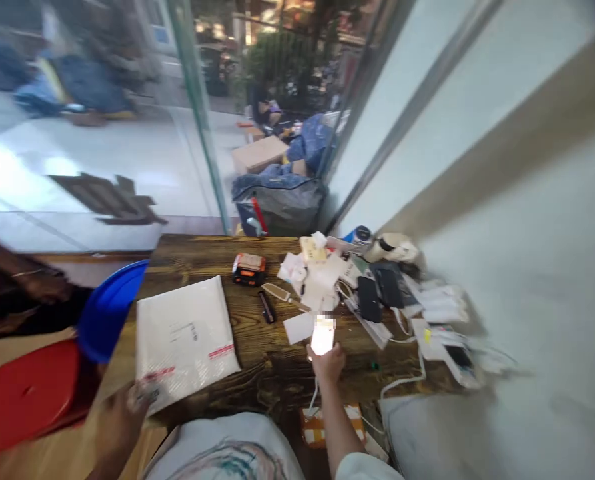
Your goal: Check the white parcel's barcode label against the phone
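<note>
My right hand (327, 365) holds a lit phone (323, 335) above the dark wooden table (257, 360), fingers wrapped round its lower end; a white cable hangs down from it. My left hand (120, 417), blurred by motion, grips the near corner of a white padded mail bag (184, 340) that lies flat on the table's left side. Beyond the phone lie a black pen (266, 307), a box cutter (283, 294) and an orange and black tape gun (248, 269).
White paper slips (317, 277), dark phones (370, 299) and white chargers (442, 313) crowd the table's right side by the wall. A blue stool (108, 307) and a red stool (24, 393) stand at left. A grey sack (280, 200) and cartons sit past the table.
</note>
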